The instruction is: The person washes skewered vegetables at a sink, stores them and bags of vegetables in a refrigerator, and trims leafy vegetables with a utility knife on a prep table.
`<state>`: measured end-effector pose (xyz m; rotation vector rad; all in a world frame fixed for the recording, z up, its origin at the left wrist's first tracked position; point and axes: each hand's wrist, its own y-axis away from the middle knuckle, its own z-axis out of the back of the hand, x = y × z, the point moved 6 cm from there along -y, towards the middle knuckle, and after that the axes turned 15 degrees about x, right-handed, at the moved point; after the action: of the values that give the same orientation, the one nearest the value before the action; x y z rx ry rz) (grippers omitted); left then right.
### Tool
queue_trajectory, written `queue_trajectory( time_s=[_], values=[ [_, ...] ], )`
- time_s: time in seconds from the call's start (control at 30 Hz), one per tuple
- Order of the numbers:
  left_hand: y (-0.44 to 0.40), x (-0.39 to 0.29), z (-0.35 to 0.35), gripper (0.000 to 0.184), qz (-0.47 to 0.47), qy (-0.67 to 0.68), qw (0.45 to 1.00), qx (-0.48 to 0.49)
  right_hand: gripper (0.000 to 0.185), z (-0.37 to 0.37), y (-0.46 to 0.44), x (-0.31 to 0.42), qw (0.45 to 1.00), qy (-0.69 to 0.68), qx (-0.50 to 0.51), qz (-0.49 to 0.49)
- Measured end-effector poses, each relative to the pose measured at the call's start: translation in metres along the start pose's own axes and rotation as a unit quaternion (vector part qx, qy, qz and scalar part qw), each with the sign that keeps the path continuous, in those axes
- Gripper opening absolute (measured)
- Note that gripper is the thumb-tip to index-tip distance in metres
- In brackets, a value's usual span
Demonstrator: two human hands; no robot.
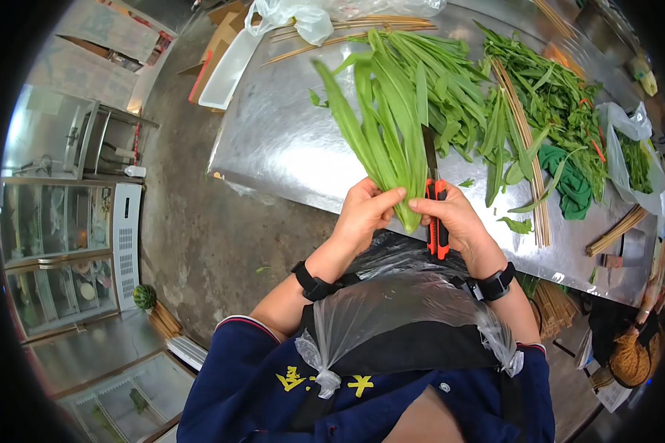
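Our navy shirt (233,376) fills six o'clock; our left grip (366,210) pinches the leafy greens (384,148) by the base, our right grip (456,216) clasps the knife (432,190) alongside, leaves fanning toward eleven over the tabletop (273,140)!

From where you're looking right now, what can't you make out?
- Some left hand fingertips: head view, hidden behind the held leafy greens.
- Most right hand fingers: head view, hidden by the knife and the hand itself.
- What exactly the glass-fronted cabinet holds: head view, too small and blurred.
- The far side of the metal table: head view, cut off by the top edge.
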<state>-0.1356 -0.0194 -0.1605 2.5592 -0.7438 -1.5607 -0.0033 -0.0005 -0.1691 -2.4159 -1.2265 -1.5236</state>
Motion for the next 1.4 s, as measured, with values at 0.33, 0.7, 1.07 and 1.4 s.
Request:
queue_trajectory(
  time_s=[0.33,0.7,1.07,1.4],
  values=[
    [0.004,-0.006,0.0,0.018,-0.047,0.022,0.998,-0.035,0.02,0.003,0.0,0.001,1.0,-0.001,-0.02,0.009],
    [0.006,-0.016,-0.007,0.013,-0.1,0.035,0.992,-0.065,0.031,-0.003,0.002,0.01,0.998,0.051,-0.03,0.014],
    [0.008,-0.017,-0.002,0.014,-0.121,-0.023,0.986,-0.115,0.017,-0.008,-0.005,0.007,0.993,0.111,-0.037,0.0],
    [0.006,-0.007,0.005,0.013,-0.081,-0.033,0.991,-0.1,0.018,-0.005,-0.005,0.005,0.996,0.08,-0.046,0.022]
  ],
)
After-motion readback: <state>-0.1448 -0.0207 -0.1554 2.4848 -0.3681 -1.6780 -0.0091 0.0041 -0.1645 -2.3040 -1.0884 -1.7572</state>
